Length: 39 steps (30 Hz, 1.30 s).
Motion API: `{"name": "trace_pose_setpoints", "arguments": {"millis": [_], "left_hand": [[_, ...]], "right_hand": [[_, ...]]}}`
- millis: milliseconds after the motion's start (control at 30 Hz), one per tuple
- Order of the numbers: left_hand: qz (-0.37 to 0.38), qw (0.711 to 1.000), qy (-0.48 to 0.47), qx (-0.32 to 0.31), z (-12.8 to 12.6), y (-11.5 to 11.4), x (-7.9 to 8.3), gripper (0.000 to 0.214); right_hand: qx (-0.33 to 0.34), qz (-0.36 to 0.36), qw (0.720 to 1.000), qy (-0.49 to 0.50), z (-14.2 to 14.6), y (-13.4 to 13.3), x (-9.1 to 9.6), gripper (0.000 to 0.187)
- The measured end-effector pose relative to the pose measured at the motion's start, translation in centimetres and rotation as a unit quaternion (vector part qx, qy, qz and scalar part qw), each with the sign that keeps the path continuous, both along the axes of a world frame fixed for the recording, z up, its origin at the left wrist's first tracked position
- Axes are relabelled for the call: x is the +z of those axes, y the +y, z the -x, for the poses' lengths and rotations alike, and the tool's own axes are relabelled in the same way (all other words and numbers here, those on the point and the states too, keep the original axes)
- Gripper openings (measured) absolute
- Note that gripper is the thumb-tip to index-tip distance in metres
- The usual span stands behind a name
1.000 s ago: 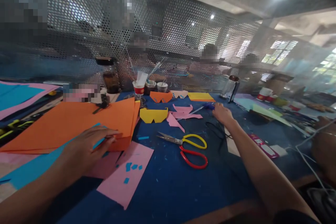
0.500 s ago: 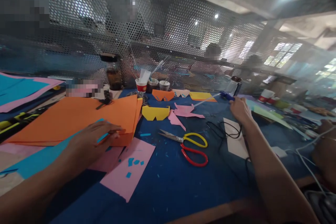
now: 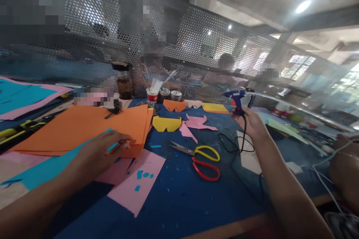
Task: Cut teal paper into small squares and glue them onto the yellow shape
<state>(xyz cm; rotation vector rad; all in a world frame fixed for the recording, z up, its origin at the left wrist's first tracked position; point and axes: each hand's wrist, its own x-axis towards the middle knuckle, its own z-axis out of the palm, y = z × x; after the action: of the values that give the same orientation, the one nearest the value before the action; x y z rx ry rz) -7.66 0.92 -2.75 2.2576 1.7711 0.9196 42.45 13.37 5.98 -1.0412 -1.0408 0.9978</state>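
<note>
My right hand grips the handle of a blue glue gun, held above the table with its nozzle to the left. A long clear glue stick sticks out from its back toward the right, and a black cord hangs below. My left hand is over the orange paper sheets and a blue sheet. Its fingers are pinched together; what lies between them is unclear. Between the hands are scissors with yellow and red handles, a yellow paper cutout and pink cutouts.
Small blue scraps lie on a pink sheet. Paper cups and a dark-lidded jar stand along a perforated metal screen. Orange cutouts lie before them. Another person's arm and white cables are at the right.
My right hand has raised the glue gun off the table's far side and turned it, so the glue stick swung from left to right. My left hand has stayed nearly in place.
</note>
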Motion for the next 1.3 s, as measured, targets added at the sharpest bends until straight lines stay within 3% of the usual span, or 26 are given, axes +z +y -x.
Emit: {"name": "trace_pose_setpoints", "arguments": {"millis": [200,433,667,800,933,1100,1300], "left_hand": [[0.036,0.999,-0.036,0.006,-0.4,1.0,1.2,0.033],[0.011,0.999,0.008,-0.029,-2.7,5.4,2.3,0.036],[-0.006,0.996,0.029,-0.08,-4.7,10.5,1.5,0.052],[0.005,0.996,0.021,-0.088,-5.1,12.2,0.7,0.05],[0.013,0.996,0.004,-0.088,-5.5,13.1,0.0,0.042],[0.02,0.995,-0.04,-0.087,-5.8,13.6,-0.5,0.028],[0.034,0.986,-0.133,-0.095,-6.3,12.3,1.0,0.025]], "right_hand": [[0.086,-0.001,0.995,0.05,3.0,-0.9,-0.3,0.04],[0.143,-0.017,0.99,0.003,7.5,-3.2,-1.3,0.042],[0.146,-0.023,0.986,-0.084,9.7,-5.0,-3.2,0.028],[0.141,-0.013,0.977,-0.16,10.4,-6.0,-3.9,0.029],[0.152,0.0,0.964,-0.217,11.5,-7.0,-4.1,0.036],[0.172,0.014,0.966,-0.195,12.7,-7.8,-4.0,0.037],[0.174,0.029,0.961,-0.211,12.9,-8.0,-4.7,0.034]]}}
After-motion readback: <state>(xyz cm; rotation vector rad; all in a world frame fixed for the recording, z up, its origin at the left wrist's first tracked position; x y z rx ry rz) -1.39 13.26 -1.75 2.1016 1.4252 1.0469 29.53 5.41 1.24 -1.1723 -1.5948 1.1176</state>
